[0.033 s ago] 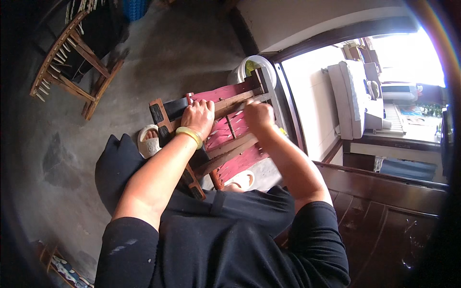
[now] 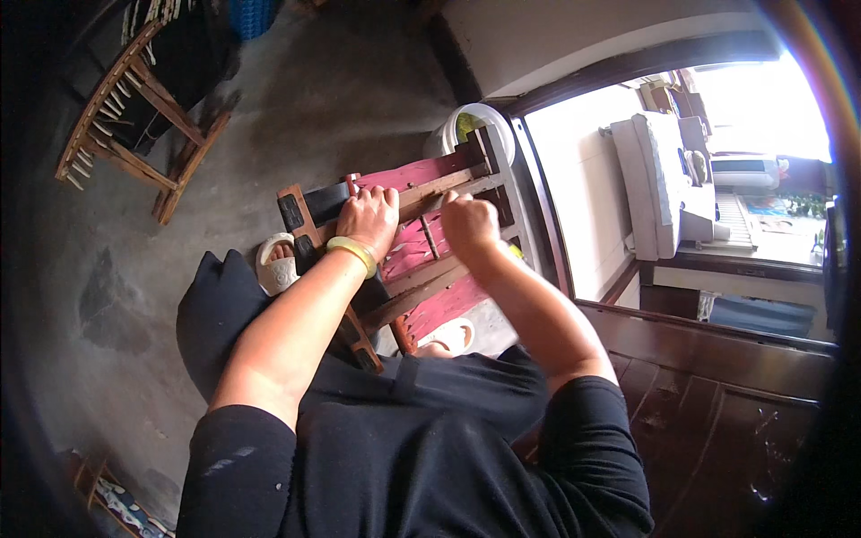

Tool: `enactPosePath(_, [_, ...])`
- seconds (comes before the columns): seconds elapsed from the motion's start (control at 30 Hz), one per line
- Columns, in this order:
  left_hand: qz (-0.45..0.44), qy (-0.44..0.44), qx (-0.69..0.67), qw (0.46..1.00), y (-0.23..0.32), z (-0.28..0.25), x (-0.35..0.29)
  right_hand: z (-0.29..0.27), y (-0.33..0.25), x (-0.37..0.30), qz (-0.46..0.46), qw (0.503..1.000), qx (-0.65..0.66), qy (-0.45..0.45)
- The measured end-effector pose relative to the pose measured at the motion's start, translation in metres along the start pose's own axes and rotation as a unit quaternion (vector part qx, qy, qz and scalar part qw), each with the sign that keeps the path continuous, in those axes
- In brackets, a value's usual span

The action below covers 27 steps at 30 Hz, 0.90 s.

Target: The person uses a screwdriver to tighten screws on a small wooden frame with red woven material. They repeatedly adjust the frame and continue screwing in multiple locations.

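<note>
In front of my legs a wooden stool or chair frame (image 2: 417,291) lies tilted, its dark legs and brown bars showing. Torn pink-red strips (image 2: 413,249) stretch across between the bars. My left hand (image 2: 369,218), a pale yellow bangle at its wrist, is wrapped round an upper bar of the frame. Over the right part of the same frame is my right hand (image 2: 471,226), its fingers curled closed. Whatever those fingers hold is hidden, and I cannot tell whether they touch the strips.
A white bucket (image 2: 502,121) with something yellow-green inside stands beyond the frame. At far left is another wooden frame (image 2: 166,103) with pale cord ends. My feet wear light slippers (image 2: 276,264). A brown wooden panel (image 2: 717,412) and a bright doorway (image 2: 574,161) lie right.
My right hand has shifted a little to the left over the frame. The left hand keeps its grip on the bar, and the frame has hardly moved.
</note>
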<state>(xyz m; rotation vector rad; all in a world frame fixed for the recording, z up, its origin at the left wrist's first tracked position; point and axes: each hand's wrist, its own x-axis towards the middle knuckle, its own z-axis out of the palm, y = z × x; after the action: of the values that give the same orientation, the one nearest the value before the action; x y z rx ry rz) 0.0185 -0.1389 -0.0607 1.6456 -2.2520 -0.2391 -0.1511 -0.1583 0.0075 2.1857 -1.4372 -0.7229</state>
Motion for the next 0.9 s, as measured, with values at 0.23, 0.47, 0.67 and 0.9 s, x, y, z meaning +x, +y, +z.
enactPosePath(0.23, [0.002,-0.011,-0.015,1.0,0.002,0.001,0.004,0.022,0.058,0.01,0.119,0.99,0.069,-0.014])
enactPosePath(0.47, [-0.009,-0.024,-0.028,0.999,0.0,0.005,0.003,0.016,-0.008,-0.019,0.063,0.995,0.075,-0.005])
enactPosePath(0.67, [-0.007,-0.021,-0.03,0.999,0.0,0.0,0.004,0.027,0.017,-0.02,0.102,0.99,0.096,0.015])
enactPosePath(0.9, [-0.01,-0.049,-0.017,0.999,0.006,-0.015,0.005,0.041,0.045,-0.037,0.185,0.945,0.263,0.055])
